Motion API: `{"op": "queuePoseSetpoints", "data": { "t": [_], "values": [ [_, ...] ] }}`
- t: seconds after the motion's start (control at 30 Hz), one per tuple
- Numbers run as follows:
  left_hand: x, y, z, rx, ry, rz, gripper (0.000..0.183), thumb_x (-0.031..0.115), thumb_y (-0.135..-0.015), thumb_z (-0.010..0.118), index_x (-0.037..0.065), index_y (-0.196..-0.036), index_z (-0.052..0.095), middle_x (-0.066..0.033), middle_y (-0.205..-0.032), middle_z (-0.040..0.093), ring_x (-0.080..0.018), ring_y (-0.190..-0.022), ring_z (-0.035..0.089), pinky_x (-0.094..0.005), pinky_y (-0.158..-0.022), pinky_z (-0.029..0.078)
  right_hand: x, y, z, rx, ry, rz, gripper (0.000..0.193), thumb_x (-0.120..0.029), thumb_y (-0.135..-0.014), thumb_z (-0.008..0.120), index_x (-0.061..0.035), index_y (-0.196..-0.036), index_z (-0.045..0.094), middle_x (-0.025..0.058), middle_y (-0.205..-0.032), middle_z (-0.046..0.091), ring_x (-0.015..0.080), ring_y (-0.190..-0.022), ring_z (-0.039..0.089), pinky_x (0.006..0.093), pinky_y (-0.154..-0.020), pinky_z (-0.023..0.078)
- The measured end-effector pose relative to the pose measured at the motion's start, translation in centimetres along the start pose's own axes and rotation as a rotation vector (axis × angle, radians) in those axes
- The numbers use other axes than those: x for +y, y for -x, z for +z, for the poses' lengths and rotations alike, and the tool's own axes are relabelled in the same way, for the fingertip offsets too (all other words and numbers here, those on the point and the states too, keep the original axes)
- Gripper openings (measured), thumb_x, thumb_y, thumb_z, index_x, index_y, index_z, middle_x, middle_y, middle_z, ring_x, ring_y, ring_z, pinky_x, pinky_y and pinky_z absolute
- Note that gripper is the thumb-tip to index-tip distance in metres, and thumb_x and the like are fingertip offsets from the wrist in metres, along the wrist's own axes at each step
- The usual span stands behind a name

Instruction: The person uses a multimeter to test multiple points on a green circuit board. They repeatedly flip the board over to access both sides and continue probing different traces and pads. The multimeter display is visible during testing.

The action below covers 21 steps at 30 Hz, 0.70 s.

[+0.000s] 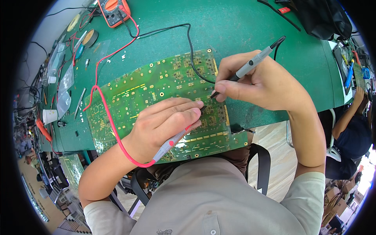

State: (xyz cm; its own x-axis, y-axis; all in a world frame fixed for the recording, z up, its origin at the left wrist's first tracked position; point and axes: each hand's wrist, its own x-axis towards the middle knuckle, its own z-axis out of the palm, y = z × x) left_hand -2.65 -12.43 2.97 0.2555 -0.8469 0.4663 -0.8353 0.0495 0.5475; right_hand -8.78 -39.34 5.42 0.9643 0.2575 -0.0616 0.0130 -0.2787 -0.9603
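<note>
"Beige shirt cloth (196,192) is filling the space nearest the camera. What is lying beyond it?"

"A big green circuit board (145,92). It is lying flat on the green table (235,23), and its near edge is sitting close to the shirt."

"What is the left hand (166,119) doing?"

"It is resting over the board, its fingers curling narrowly round a grey probe (169,145) with a red lead (145,165). Those fingers are hiding the tip, so I cannot tell what it is meeting."

"And the right hand (260,82)?"

"That one is pinching a second grey probe (253,64), which is slanting down toward the board near its right edge (whether the black tip is actually touching, I cannot tell)."

"Where are the leads running?"

"The red one is bending across the board's left part. A black lead (189,35) is coming from the orange multimeter (113,11) at the far side and passing behind the right hand."

"Anything off to the left?"

"A white cup (49,116) is standing there."
</note>
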Motion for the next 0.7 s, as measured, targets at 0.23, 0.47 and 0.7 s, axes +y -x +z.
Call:
{"op": "queuePoseSetpoints", "data": {
  "t": [0.23, 0.47, 0.7],
  "values": [
    [-0.1, -0.3, 0.2, 0.006, -0.008, 0.013, 0.036, -0.003, -0.083, 0.085, -0.001, -0.115, 0.066, -0.0195, -0.111, 0.078, -0.0359, -0.100, 0.077, -0.0412, -0.084, 0.065, 0.1, 0.0, -0.1, -0.007, 0.011, 0.003, 0.024, -0.017, -0.100, 0.073, 0.0049, -0.089, 0.069, 0.0108, -0.077, 0.076, 0.0152, -0.070, 0.073, 0.0297, -0.064, 0.055],
    [-0.2, -0.3, 0.4, 0.024, -0.028, 0.029, 0.031, 0.002, -0.085, 0.083, 0.000, -0.112, 0.067, -0.0178, -0.108, 0.078, -0.0346, -0.097, 0.077, -0.0402, -0.081, 0.065, 0.2, 0.0, 0.0, 0.006, -0.018, 0.010, 0.024, -0.017, -0.099, 0.074, 0.0037, -0.089, 0.069, 0.0104, -0.076, 0.076, 0.0138, -0.068, 0.071, 0.0294, -0.063, 0.054],
    [-0.1, -0.6, 1.0, 0.037, -0.180, 0.125, 0.018, 0.005, -0.089, 0.078, 0.000, -0.103, 0.067, -0.0170, -0.106, 0.078, -0.0329, -0.093, 0.077, -0.0406, -0.077, 0.065, -0.3, -0.1, -0.6, -0.073, -0.024, 0.119, 0.014, -0.007, -0.099, 0.075, 0.0050, -0.094, 0.069, 0.0074, -0.085, 0.075, 0.0143, -0.086, 0.077, 0.0269, -0.074, 0.061]
  ]
}}
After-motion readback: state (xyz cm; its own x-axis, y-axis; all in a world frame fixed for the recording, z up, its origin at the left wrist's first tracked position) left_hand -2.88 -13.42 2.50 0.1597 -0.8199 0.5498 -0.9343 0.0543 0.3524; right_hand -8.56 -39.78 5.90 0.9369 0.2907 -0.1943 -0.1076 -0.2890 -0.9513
